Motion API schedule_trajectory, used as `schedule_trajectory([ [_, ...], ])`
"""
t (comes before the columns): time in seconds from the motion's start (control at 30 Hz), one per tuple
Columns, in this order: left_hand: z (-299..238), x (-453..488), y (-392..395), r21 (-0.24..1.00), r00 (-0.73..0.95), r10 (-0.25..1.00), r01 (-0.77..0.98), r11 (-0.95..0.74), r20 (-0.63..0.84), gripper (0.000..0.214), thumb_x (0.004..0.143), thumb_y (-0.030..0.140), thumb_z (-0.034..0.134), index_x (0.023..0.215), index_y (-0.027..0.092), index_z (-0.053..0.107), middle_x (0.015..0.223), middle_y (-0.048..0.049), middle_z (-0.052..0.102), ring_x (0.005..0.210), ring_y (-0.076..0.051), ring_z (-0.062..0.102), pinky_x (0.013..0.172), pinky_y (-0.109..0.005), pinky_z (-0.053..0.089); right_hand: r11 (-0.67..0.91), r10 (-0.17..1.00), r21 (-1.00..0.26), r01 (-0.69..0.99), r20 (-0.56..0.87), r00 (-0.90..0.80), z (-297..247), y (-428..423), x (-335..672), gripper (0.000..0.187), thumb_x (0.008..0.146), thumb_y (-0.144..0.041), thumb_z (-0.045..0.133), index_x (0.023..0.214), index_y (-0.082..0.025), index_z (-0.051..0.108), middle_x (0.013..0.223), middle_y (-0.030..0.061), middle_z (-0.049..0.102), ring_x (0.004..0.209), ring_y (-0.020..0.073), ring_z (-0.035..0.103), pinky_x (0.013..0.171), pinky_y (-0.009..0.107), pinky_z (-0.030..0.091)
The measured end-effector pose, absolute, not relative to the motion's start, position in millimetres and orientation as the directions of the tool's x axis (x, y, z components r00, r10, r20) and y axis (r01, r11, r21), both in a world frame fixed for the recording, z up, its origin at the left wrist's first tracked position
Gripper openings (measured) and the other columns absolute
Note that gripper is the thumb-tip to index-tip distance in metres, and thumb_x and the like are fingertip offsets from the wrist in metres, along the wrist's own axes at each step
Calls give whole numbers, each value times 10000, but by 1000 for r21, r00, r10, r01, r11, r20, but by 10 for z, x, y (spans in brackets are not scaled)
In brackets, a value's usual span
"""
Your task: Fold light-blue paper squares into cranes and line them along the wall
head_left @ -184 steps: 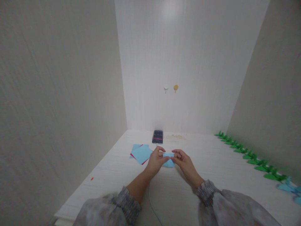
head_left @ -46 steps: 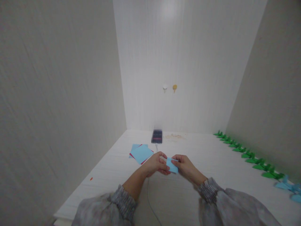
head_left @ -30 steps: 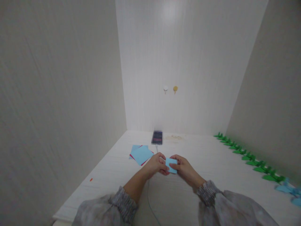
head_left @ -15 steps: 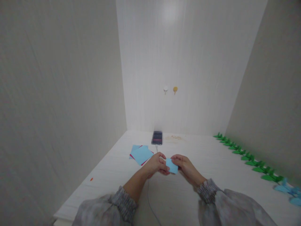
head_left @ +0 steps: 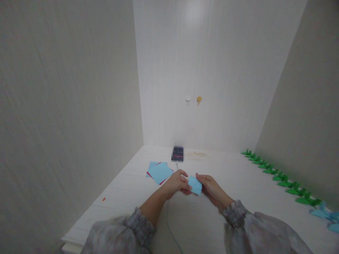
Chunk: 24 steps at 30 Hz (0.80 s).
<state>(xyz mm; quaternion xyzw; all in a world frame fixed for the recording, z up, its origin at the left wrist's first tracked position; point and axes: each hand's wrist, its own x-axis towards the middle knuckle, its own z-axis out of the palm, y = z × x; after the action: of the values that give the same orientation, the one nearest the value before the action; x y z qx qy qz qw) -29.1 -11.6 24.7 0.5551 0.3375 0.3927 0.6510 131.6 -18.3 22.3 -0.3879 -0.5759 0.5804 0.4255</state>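
The folded blue paper (head_left: 195, 185), near-square, was held in front of the phone (head_left: 177, 154), toward its right. The left hand's (head_left: 176, 184) fingers pinched the paper's left edge; the right hand (head_left: 212, 187) touched its right edge, pinch undeterminable.

No text, label, brand, number or sign can be read. The phone (head_left: 177, 154) has a dark screen broken into coarse blocks: a reddish band crosses its lower half, and faint rows show above that band, too blurred to make out as letters or figures. Just right of the phone, pale brown marks (head_left: 198, 153) lie on the table (head_left: 227, 176); they, too, form nothing legible.
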Motion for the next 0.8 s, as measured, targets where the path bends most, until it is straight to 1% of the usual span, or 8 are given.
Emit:
schedule_trajectory([
  [0.1, 249, -315, -113, 987, 406, 914, -146, 68, -3, 510, 453, 114, 678, 820, 157, 326, 491, 70, 508, 423, -139, 553, 466, -281, 458, 20, 937, -999, -44, 34, -347, 232, -192, 1327, 369, 671, -480, 504, 553, -131, 519, 456, -20, 480, 410, 74, 409, 418, 206, 319],
  [0.17, 250, -320, -114, 985, 402, 916, -154, 74, -6, 511, 456, 114, 678, 821, 158, 322, 494, 69, 509, 423, -138, 553, 471, -285, 461, 18, 938, -1000, -9, 20, -347, 220, -184, 1330, 327, 645, -440, 553, 548, -129, 533, 442, -21, 479, 393, 70, 401, 403, 200, 312],
  [0.23, 245, -315, -113, 984, 424, 906, -158, 78, -3, 516, 459, 118, 682, 825, 159, 320, 498, 66, 512, 428, -141, 556, 472, -287, 462, 17, 942, -1000, -11, 19, -335, 198, -167, 1330, 290, 634, -400, 577, 544, -126, 543, 444, -16, 487, 386, 66, 394, 394, 198, 307],
  [0.37, 224, -294, -103, 983, 455, 890, -175, 57, 30, 501, 475, 112, 680, 825, 159, 325, 496, 64, 514, 446, -144, 564, 488, -289, 465, 5, 953, -996, -90, 32, -303, 175, -140, 1328, 236, 641, -337, 575, 555, -118, 556, 467, -8, 498, 408, 72, 407, 396, 199, 313],
  [0.5, 228, -285, -104, 975, 465, 883, -217, 37, 70, 483, 493, 116, 678, 826, 159, 332, 532, 48, 536, 472, -137, 570, 514, -281, 465, -14, 961, -985, -174, 35, -274, 223, -156, 1318, 222, 645, -301, 570, 534, -110, 546, 451, -16, 478, 406, 66, 396, 399, 195, 309],
  [0.67, 253, -287, -121, 964, 480, 872, -263, 42, 93, 489, 487, 134, 688, 830, 161, 340, 535, 58, 519, 486, -126, 568, 524, -264, 459, -23, 951, -971, -239, 53, -304, 290, -208, 1303, 203, 649, -280, 572, 545, -107, 550, 471, -10, 491, 428, 68, 408, 415, 193, 311],
  [0.8, 242, -290, -119, 969, 478, 876, -241, 55, 69, 497, 478, 134, 690, 827, 162, 337, 514, 71, 503, 458, -117, 554, 523, -279, 463, -38, 936, -966, -256, 55, -347, 294, -228, 1300, 170, 657, -275, 567, 615, -110, 567, 539, 2, 520, 464, 75, 429, 425, 197, 322],
])
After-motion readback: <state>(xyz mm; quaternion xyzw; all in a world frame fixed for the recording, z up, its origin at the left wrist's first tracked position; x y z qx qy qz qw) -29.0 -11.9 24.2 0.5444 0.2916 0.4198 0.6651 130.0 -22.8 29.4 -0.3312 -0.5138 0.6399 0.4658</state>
